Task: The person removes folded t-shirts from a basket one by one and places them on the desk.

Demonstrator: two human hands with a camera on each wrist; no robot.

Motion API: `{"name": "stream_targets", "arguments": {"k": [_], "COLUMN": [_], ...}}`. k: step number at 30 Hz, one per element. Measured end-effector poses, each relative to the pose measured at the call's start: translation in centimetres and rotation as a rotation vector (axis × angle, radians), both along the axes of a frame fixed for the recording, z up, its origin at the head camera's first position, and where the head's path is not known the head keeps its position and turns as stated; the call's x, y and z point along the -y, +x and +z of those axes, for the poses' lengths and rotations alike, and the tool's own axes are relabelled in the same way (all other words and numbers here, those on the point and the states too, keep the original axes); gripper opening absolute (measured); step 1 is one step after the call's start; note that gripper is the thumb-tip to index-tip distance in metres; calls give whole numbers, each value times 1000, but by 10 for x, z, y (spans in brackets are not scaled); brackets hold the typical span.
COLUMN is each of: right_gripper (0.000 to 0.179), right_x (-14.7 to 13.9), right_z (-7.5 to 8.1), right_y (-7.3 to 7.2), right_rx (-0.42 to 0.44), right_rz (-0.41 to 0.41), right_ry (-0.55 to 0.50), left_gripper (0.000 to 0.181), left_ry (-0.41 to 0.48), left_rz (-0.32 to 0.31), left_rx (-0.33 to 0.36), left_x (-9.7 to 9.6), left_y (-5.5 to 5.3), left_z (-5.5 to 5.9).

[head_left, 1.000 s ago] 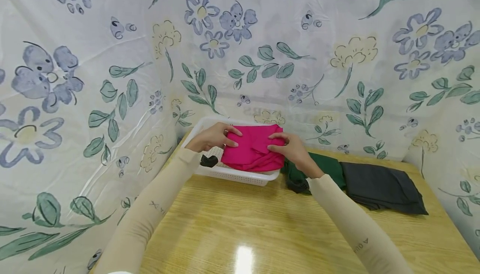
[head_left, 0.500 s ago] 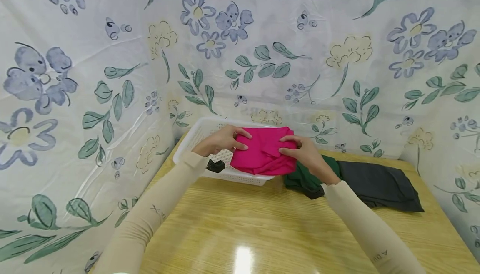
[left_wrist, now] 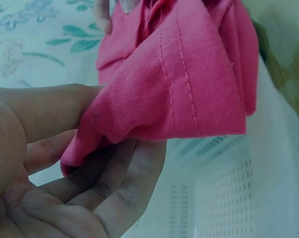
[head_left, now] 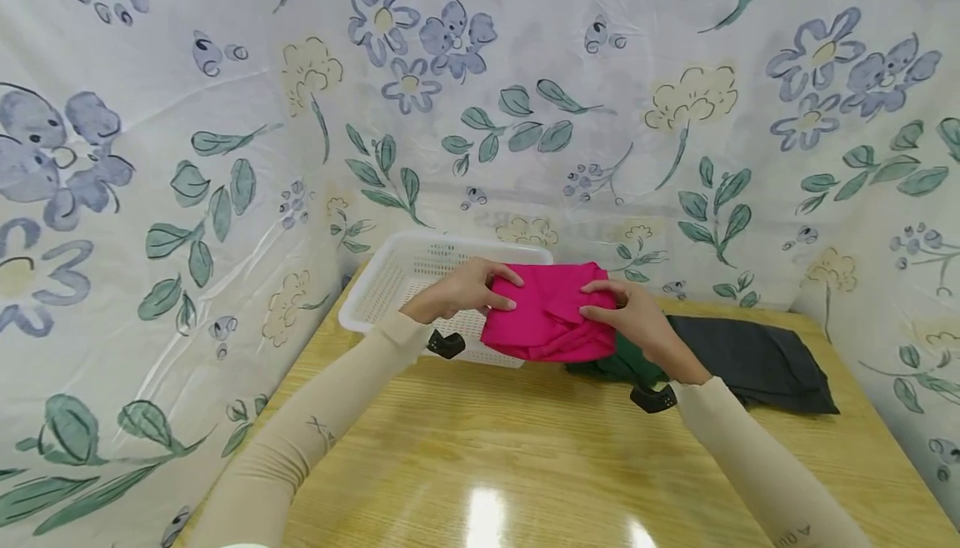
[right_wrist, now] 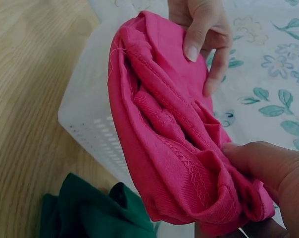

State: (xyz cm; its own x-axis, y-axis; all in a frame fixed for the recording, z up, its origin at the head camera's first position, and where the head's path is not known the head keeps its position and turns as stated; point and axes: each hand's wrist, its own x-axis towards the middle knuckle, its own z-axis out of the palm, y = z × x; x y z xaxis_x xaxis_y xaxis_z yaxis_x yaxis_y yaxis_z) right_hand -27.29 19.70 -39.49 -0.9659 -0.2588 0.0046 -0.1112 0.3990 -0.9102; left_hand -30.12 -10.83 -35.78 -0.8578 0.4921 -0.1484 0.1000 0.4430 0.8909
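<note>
A folded bright pink garment (head_left: 547, 315) is held up between both hands, over the right part of the white basket and the green cloth. My left hand (head_left: 472, 288) pinches its left edge, thumb on one face and fingers behind, as the left wrist view shows with the stitched hem (left_wrist: 179, 84). The right hand (head_left: 630, 315) grips the opposite edge; in the right wrist view its thumb (right_wrist: 258, 161) presses the folded layers. The white perforated basket (head_left: 375, 281) stands below and to the left, and its visible inside holds nothing.
A folded dark green cloth (head_left: 618, 365) lies right of the basket, partly hidden by the right hand. Beside it is a folded dark grey cloth (head_left: 757, 361). All stand on a wooden table (head_left: 465, 440) backed by a floral curtain (head_left: 480, 115).
Both hands have carried the pink garment rightward and slightly toward me, from over the basket to its right end. More of the basket's inside now shows, and the garment covers more green cloth.
</note>
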Motion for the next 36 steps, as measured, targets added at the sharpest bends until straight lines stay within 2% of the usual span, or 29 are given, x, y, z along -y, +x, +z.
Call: {"name": "stream_targets", "arguments": {"k": [12,20,24,30,36], "right_gripper": [44,49,52,52,54], "right_x": [-38,-61,-71,-85,-96], "right_z": [-8,-17,-22,-29,-35], "right_y": [13,27,34,42,49], "right_rx": [-13,25,63,76,87], "right_rz": [-12,-47,-65,-86,-97], "right_ry": [55,87,67,49,37], "left_gripper": [40,41,39,38,38], "left_ry": [35,30,2,-54,-91], "left_rz": [-67,-124,-137,-175,-172], "left_rx": [4,13,-23,-86,-113], "left_x": [-31,-53,-63,-79,-91], "left_y": [7,13,17,26,32], "left_z": [-10,-26,-31,-30,-33]}}
